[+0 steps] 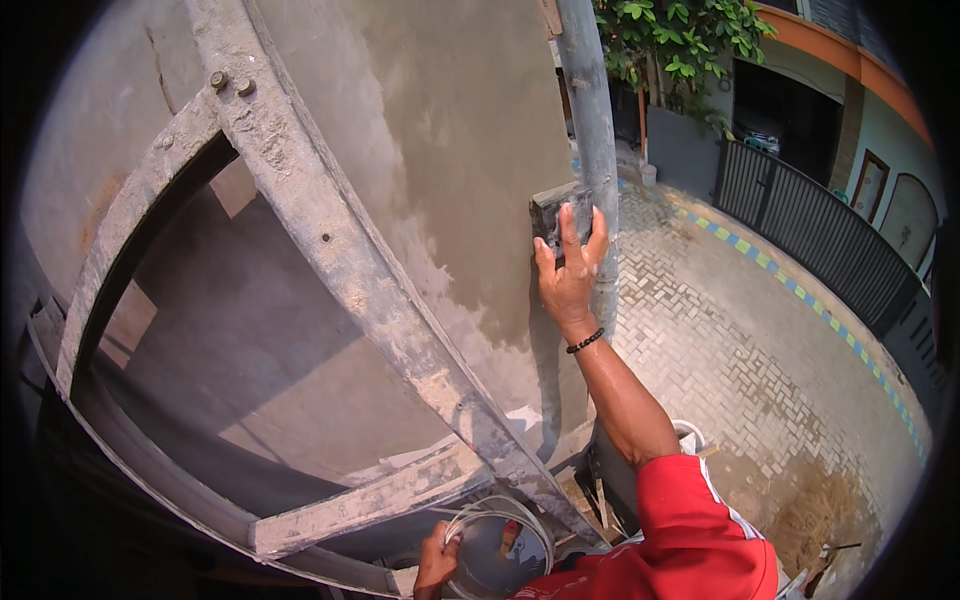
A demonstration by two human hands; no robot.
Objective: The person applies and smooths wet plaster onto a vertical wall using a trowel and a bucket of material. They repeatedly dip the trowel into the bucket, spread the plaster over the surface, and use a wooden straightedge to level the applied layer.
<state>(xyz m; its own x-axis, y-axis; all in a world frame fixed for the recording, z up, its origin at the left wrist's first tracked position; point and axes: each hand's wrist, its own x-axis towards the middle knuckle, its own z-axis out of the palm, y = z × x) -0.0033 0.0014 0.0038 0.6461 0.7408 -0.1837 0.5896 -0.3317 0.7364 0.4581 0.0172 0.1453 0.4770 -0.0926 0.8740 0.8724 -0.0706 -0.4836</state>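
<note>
My right hand (570, 270), a dark beaded bracelet at its wrist, is stretched up to the edge of the plastered wall (480, 180). Its fingers are spread over a dark, wet-looking rectangular pad (548, 215), pressing it to the wall beside a grey pole; whether it is a sponge or a float I cannot tell. Low in the view, my left hand (437, 558) is closed at the rim of a round pale bucket (545, 545), which appears to hold greyish liquid. Part of the left hand's grip is hidden. The plaster near the pad is darker and damp.
A mortar-crusted metal frame (350, 270) with bolts and a crossbar (370, 500) stands between me and the wall. The grey pole (590, 110) rises at the wall's edge. Far below lie a paved street (720, 370), a sand pile (825, 510) and a dark gate (820, 220).
</note>
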